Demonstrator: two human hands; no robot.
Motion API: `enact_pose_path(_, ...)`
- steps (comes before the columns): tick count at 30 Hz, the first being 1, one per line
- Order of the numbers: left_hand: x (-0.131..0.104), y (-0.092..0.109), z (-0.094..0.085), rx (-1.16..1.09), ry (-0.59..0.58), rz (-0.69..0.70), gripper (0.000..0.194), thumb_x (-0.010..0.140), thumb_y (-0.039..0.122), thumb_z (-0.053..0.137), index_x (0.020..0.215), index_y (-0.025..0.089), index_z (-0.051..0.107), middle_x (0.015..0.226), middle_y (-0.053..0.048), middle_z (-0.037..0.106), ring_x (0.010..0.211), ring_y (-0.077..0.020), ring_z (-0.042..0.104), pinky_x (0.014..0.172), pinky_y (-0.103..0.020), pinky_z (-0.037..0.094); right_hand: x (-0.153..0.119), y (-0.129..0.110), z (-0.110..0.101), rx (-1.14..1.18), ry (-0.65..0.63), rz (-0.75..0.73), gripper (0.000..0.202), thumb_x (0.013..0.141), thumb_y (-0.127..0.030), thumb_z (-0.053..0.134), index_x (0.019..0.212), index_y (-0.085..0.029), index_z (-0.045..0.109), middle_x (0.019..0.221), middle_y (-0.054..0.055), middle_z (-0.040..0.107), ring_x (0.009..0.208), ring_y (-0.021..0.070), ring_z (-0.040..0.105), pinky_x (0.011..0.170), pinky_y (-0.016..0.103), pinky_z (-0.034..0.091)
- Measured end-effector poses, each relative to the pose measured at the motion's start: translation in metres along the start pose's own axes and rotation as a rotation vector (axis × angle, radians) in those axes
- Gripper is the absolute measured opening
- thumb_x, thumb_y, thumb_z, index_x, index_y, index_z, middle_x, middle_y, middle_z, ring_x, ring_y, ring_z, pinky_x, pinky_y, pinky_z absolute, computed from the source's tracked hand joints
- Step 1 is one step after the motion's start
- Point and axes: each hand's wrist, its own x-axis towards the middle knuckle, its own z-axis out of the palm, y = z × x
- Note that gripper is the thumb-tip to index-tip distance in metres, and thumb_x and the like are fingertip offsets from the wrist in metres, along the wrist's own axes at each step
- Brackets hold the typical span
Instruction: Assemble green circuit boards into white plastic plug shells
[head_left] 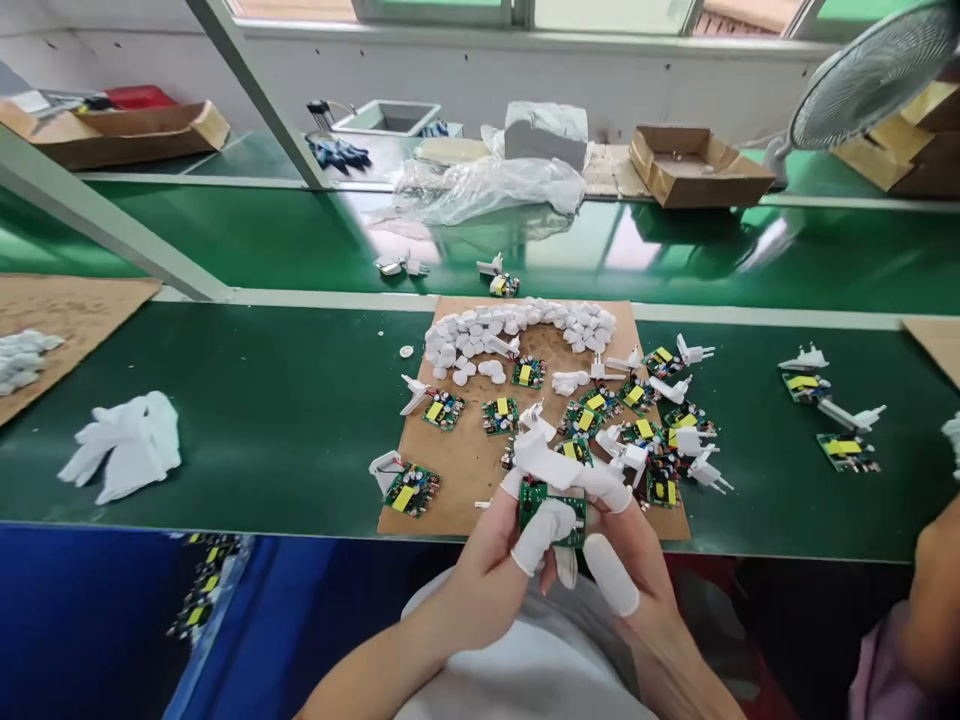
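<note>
Both my hands hold one small green circuit board (551, 503) just above the table's near edge. My left hand (491, 575) and my right hand (626, 555) wear white finger cots, and their fingers pinch the board from both sides. A white plastic plug part (541, 455) sits at the top of the board between my fingertips. Behind my hands lies a brown cardboard sheet (465, 465) strewn with several green boards with yellow parts (442, 410) and white plug pieces (694, 440). A heap of small white caps (517, 328) lines its far side.
A white glove (124, 445) lies on the green table at left. More boards and plugs (832, 415) lie at right. Beyond a metal rail runs a green belt (675, 250) with plastic bags (487, 185), cardboard boxes (694, 165) and a fan (870, 75). Another person's arm (934, 600) is at far right.
</note>
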Motion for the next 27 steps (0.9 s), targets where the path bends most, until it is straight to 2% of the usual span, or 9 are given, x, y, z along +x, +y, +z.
enact_pose_path(2, -0.003, -0.002, 0.001, 0.027, -0.005, -0.006, 0.067, 0.094, 0.065, 0.068, 0.149, 0.03, 0.056, 0.086, 0.0, 0.06, 0.061, -0.0085, 0.044, 0.051, -0.017, 0.043, -0.003, -0.002, 0.002, 0.028, 0.021, 0.028, 0.031, 0.097, -0.04, 0.074, 0.126, -0.032, 0.069, 0.111, 0.008, 0.077, 0.068, 0.0169, 0.072, 0.061, 0.031, 0.066)
enact_pose_path(4, -0.006, -0.004, 0.002, 0.042, -0.034, -0.011, 0.066, 0.096, 0.066, 0.063, 0.15, 0.029, 0.056, 0.085, -0.001, 0.063, 0.064, -0.0098, 0.046, 0.056, -0.019, 0.047, -0.002, -0.006, 0.006, 0.02, 0.075, 0.042, 0.026, 0.093, -0.033, 0.079, 0.117, -0.031, 0.071, 0.101, 0.005, 0.078, 0.065, 0.0157, 0.07, 0.056, 0.028, 0.064)
enact_pose_path(8, -0.008, -0.01, -0.001, -0.007, -0.037, 0.036, 0.058, 0.099, 0.064, 0.06, 0.145, 0.03, 0.06, 0.086, -0.002, 0.066, 0.065, -0.0108, 0.048, 0.06, -0.022, 0.049, 0.006, -0.012, 0.012, -0.041, 0.122, 0.031, 0.01, 0.093, -0.031, 0.078, 0.099, -0.025, 0.072, 0.087, 0.004, 0.075, 0.073, 0.0191, 0.072, 0.063, 0.031, 0.065)
enact_pose_path(11, -0.008, -0.011, -0.003, -0.016, -0.01, 0.088, 0.053, 0.096, 0.063, 0.065, 0.137, 0.029, 0.066, 0.084, -0.001, 0.065, 0.063, -0.0112, 0.047, 0.058, -0.022, 0.047, 0.007, -0.012, 0.009, -0.125, 0.106, -0.041, 0.009, 0.099, -0.031, 0.07, 0.106, -0.027, 0.073, 0.095, 0.006, 0.076, 0.08, 0.0202, 0.073, 0.069, 0.033, 0.064)
enact_pose_path(15, -0.009, -0.011, 0.0, 0.067, 0.085, 0.125, 0.04, 0.092, 0.054, 0.075, 0.121, 0.026, 0.071, 0.082, -0.001, 0.062, 0.06, -0.0109, 0.043, 0.053, -0.022, 0.046, 0.003, -0.014, 0.0, -0.298, -0.011, -0.191, 0.027, 0.105, -0.033, 0.057, 0.128, -0.035, 0.07, 0.113, 0.01, 0.075, 0.1, 0.0266, 0.072, 0.088, 0.044, 0.062)
enact_pose_path(18, -0.008, -0.015, 0.006, -0.002, 0.126, 0.122, 0.041, 0.092, 0.059, 0.073, 0.117, 0.026, 0.07, 0.077, 0.001, 0.06, 0.056, -0.0097, 0.043, 0.051, -0.022, 0.046, 0.001, -0.017, -0.005, -0.363, -0.105, -0.212, 0.035, 0.108, -0.042, 0.05, 0.137, -0.036, 0.067, 0.112, 0.01, 0.075, 0.097, 0.0287, 0.071, 0.091, 0.049, 0.06)
enact_pose_path(20, -0.007, -0.02, 0.009, -0.065, 0.152, 0.112, 0.048, 0.091, 0.063, 0.072, 0.122, 0.026, 0.068, 0.074, 0.002, 0.059, 0.054, -0.0092, 0.043, 0.049, -0.021, 0.044, 0.001, -0.017, -0.006, -0.388, -0.117, -0.207, 0.036, 0.109, -0.041, 0.046, 0.138, -0.034, 0.066, 0.11, 0.01, 0.075, 0.095, 0.0286, 0.072, 0.091, 0.05, 0.06)
enact_pose_path(24, -0.005, -0.019, 0.007, -0.06, 0.105, 0.08, 0.062, 0.093, 0.067, 0.067, 0.14, 0.028, 0.062, 0.073, 0.002, 0.059, 0.055, -0.0095, 0.043, 0.051, -0.02, 0.045, 0.0, -0.017, -0.007, -0.432, -0.079, -0.207, 0.039, 0.106, -0.023, 0.051, 0.14, -0.037, 0.065, 0.107, 0.006, 0.077, 0.085, 0.0237, 0.072, 0.088, 0.045, 0.061)
enact_pose_path(27, -0.008, -0.01, 0.001, -0.005, 0.013, 0.041, 0.064, 0.094, 0.06, 0.07, 0.147, 0.027, 0.059, 0.08, 0.0, 0.063, 0.063, -0.0122, 0.051, 0.058, -0.022, 0.051, 0.0, -0.021, -0.009, -0.451, -0.046, -0.215, 0.047, 0.103, -0.018, 0.057, 0.144, -0.041, 0.063, 0.113, 0.004, 0.078, 0.096, 0.0236, 0.074, 0.089, 0.041, 0.061)
